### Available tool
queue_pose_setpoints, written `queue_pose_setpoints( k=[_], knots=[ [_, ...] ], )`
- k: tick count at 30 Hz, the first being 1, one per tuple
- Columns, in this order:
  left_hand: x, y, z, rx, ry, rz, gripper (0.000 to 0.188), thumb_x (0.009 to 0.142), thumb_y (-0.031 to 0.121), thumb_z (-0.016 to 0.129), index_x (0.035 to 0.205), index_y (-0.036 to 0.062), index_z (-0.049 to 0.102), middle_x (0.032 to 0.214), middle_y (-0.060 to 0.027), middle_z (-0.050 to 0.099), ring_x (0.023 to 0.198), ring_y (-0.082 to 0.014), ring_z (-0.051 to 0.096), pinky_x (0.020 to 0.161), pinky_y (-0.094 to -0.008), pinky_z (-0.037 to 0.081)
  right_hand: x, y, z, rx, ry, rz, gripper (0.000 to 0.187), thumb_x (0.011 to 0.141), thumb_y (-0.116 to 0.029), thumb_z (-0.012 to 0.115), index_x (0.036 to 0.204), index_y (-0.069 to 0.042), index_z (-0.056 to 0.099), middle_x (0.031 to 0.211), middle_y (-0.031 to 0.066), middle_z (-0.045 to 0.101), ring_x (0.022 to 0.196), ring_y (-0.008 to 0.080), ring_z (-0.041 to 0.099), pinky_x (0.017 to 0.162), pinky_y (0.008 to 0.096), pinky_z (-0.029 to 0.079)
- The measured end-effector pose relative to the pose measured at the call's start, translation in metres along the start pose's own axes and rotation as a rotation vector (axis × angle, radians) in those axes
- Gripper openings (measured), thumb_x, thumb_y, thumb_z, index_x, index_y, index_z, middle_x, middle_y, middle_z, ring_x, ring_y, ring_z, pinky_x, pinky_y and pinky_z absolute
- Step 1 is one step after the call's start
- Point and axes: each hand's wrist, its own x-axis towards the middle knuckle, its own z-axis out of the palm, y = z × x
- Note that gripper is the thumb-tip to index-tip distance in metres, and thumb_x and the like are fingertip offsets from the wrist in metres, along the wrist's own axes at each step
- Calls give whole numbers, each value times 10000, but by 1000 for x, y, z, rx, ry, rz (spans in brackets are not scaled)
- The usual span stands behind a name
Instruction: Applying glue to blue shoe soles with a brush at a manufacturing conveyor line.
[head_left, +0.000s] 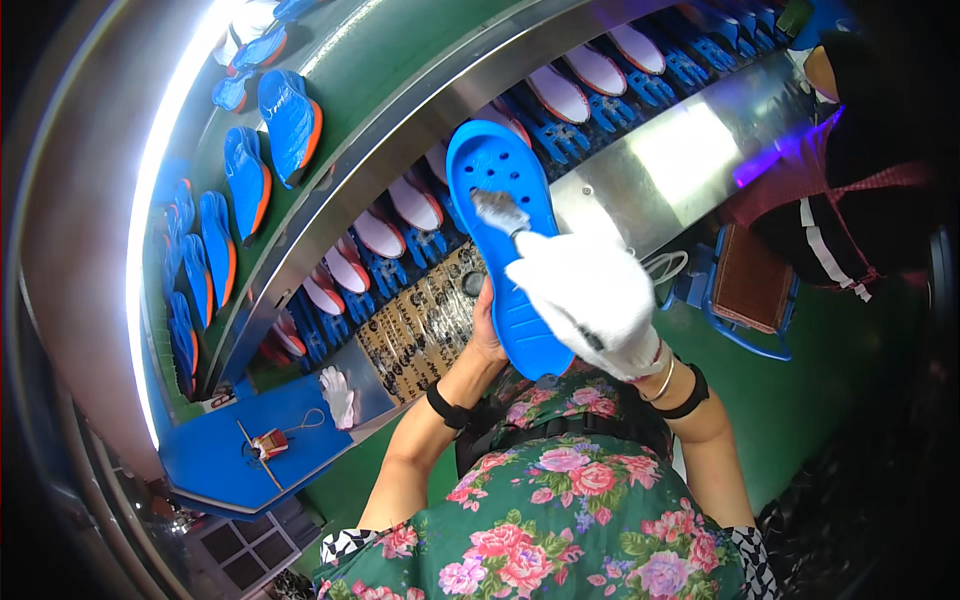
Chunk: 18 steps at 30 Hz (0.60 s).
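My bare left hand (487, 322) grips a blue shoe sole (512, 265) by its left edge. The sole is tilted up in front of me, its wide end with several small holes pointing away. In a white knitted glove, my right hand (590, 295) is closed round a brush (500, 210). Only the brush's pale, flat bristle end shows, lying against the sole just below the holes; its handle is hidden by the glove. The left fingers behind the sole are out of sight.
Behind the sole, pale insole-shaped pieces (418, 203) and blue parts line a rack along a metal-edged conveyor. Blue soles with orange edges (290, 120) lie on a green belt (345, 60). A blue table (230, 440) holds a white glove (338, 395). A brown-seated stool (755, 280) stands right, near another person's dark red clothing.
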Motion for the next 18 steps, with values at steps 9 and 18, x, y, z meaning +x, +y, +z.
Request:
queue_pose_setpoints(
  k=[9,18],
  knots=[
    [24,2,42,-8,-111,94,1056,995,848,491,1718,97,325,1687,-209,468,1504,-409,526,1241,-621,439,-8,6,-1,153,154,162,338,841,-28,820,1179,-31,833,1186,152,816,1032,312,769,905,422,618],
    [53,1,80,58,-92,200,1196,914,907,557,1705,55,273,1629,-286,483,1418,-462,582,1166,-622,516,-16,5,2,187,141,108,290,855,-12,847,1142,-48,839,1116,132,825,967,298,777,867,417,629]
  ],
)
